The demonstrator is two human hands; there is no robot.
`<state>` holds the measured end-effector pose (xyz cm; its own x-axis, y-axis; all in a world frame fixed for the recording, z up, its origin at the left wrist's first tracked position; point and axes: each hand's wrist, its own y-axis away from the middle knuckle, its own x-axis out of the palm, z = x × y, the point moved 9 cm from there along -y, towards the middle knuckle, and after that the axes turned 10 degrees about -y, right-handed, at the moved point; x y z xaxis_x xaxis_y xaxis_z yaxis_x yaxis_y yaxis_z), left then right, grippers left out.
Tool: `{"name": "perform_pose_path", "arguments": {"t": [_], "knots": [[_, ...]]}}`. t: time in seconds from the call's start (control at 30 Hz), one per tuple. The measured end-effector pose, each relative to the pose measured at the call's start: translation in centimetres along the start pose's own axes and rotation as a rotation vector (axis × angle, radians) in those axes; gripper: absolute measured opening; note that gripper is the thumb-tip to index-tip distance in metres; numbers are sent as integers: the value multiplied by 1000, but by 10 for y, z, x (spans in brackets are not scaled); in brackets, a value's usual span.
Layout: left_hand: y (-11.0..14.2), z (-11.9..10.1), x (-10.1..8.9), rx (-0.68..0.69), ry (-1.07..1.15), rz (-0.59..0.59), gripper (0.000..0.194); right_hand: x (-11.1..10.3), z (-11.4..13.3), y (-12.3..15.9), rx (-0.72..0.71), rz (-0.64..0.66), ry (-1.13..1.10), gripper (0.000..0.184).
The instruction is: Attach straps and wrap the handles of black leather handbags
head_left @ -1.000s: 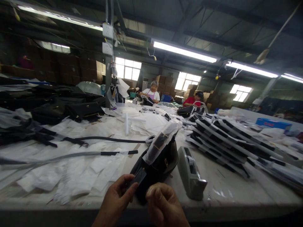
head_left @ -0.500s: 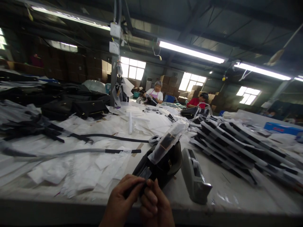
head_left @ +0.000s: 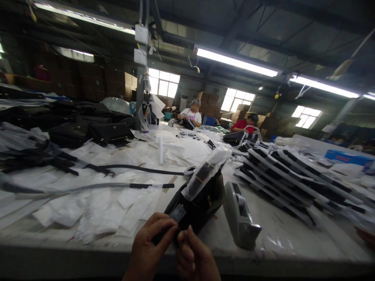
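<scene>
A black handbag (head_left: 202, 210) lies tilted on the worktable, its mouth open and a small gold-coloured clasp on it. A clear-wrapped bundle with a dark piece inside (head_left: 205, 173) rests on top of the bag. At the bag's near end, my left hand (head_left: 152, 242) is closed, thumb and fingers pinching a dark part that seems joined to the bag. Close beside it, my right hand (head_left: 196, 253) has curled fingers and a raised thumb; its fingertips meet the same dark part, and what they grip is hidden. A grey tape dispenser (head_left: 241, 218) stands right of the bag.
White wrapping sheets (head_left: 108, 210) and black straps (head_left: 140, 169) spread to the left. Layered black-and-white wrapped pieces (head_left: 281, 179) are stacked at right. Black bags (head_left: 93, 130) pile at far left. Two people (head_left: 191, 113) work across the table; another person's hand (head_left: 366, 236) shows at the right edge.
My hands have shifted slightly, and the right thumb is a little farther from the left fingers. A hand has appeared at the right edge. The bag stays in place.
</scene>
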<state>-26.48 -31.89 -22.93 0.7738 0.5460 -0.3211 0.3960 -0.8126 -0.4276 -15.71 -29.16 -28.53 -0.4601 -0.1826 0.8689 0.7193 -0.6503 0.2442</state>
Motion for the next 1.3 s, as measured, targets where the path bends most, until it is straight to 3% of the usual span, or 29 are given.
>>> {"name": "perform_pose_path", "arguments": {"t": [0.1, 0.2, 0.33, 0.5, 0.7, 0.83, 1.0, 1.17, 1.3], "knots": [[0, 1, -1, 7, -16, 19, 10, -14, 10, 4, -22, -67, 223, 46], [0, 5, 0, -25, -2, 38, 9, -16, 33, 10, -156, -126, 537, 53], [4, 24, 3, -226, 131, 19, 53, 7, 65, 26, -403, -171, 873, 49], [7, 32, 16, -284, 340, 88, 64, 37, 76, 34, -567, -185, 945, 47], [5, 35, 13, -307, 311, 89, 55, 41, 84, 35, -675, -227, 1007, 46], [4, 38, 15, -321, 267, 140, 52, 29, 86, 37, -628, -226, 1102, 38], [3, 37, 15, -316, 246, 127, 46, 31, 79, 37, -539, -120, 1287, 19], [2, 33, 9, -296, 163, 102, 47, 13, 77, 36, -396, -210, 1129, 37], [-1, 32, 5, -264, 68, 110, 49, -4, 58, 28, -136, -124, 1000, 55]]}}
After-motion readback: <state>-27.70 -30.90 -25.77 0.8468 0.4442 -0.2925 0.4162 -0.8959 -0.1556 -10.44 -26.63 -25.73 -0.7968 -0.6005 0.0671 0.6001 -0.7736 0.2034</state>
